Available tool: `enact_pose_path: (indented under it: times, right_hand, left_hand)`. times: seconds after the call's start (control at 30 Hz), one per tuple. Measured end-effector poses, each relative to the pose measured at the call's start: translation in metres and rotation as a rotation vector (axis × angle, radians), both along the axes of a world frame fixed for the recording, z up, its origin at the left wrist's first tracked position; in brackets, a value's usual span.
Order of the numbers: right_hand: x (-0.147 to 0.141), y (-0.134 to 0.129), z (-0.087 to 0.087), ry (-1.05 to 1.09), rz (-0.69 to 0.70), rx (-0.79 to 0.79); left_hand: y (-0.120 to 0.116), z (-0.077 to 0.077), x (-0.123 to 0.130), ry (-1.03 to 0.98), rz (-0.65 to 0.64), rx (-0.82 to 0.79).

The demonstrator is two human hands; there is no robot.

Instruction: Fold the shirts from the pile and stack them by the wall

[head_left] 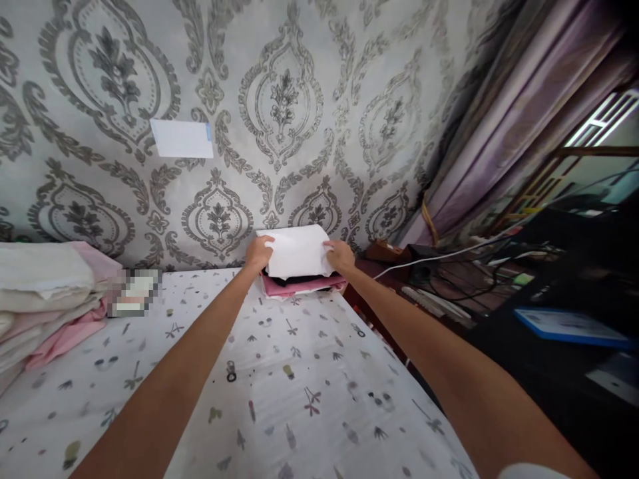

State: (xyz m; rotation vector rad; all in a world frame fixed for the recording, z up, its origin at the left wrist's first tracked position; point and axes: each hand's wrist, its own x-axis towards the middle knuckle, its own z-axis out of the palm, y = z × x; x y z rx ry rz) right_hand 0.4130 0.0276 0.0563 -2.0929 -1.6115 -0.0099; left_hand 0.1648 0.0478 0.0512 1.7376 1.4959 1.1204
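Both arms reach to the far edge of the bed, by the wall. My left hand (258,253) grips the left side of a folded white cloth (298,251), thumb on top. On its right side my right hand (340,256) pinches the same cloth. Beneath it lies a small stack of folded clothes, with a black layer and a pink garment (289,286) showing at the front. Whether the white piece touches the stack all along, I cannot tell. The fingers under the cloth are hidden.
A patterned white bedsheet (279,372) covers the bed. At left is a pile of cream and pink cloth (44,293), beside a pixelated rectangular item (134,293). On the right, past the bed edge, stand a black desk (539,372) with a blue-edged item (569,326) and cables.
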Motion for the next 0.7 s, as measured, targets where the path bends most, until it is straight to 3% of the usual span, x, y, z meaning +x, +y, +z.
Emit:
enact_pose_path:
  times: [0.13, 0.27, 0.4, 0.5, 0.57, 0.63, 0.7]
  right_hand:
    - [-0.023, -0.007, 0.006, -0.069, -0.062, 0.013]
    - [-0.062, -0.009, 0.002, -0.312, 0.112, 0.238]
    - [-0.089, -0.008, -0.02, -0.346, 0.269, 0.014]
    - [-0.093, -0.002, -0.032, -0.298, 0.326, -0.022]
    - [-0.094, 0.0, -0.031, -0.274, 0.351, -0.028]
    - [-0.098, -0.003, -0.023, -0.245, 0.334, -0.063]
    - [-0.105, -0.009, -0.012, -0.231, 0.282, -0.099]
  left_hand:
    - [-0.003, -0.008, -0.002, -0.024, -0.052, -0.013]
    - [-0.022, -0.012, 0.0, -0.08, -0.063, 0.017]
    - [-0.069, -0.036, -0.021, -0.085, 0.016, 0.037]
    - [-0.121, -0.064, -0.064, -0.067, -0.104, 0.079]
    - [-0.161, -0.075, -0.105, 0.026, -0.187, 0.11]
    - [-0.196, -0.074, -0.152, 0.187, -0.202, 0.145]
    - [-0.222, -0.064, -0.2, 0.347, -0.159, 0.186]
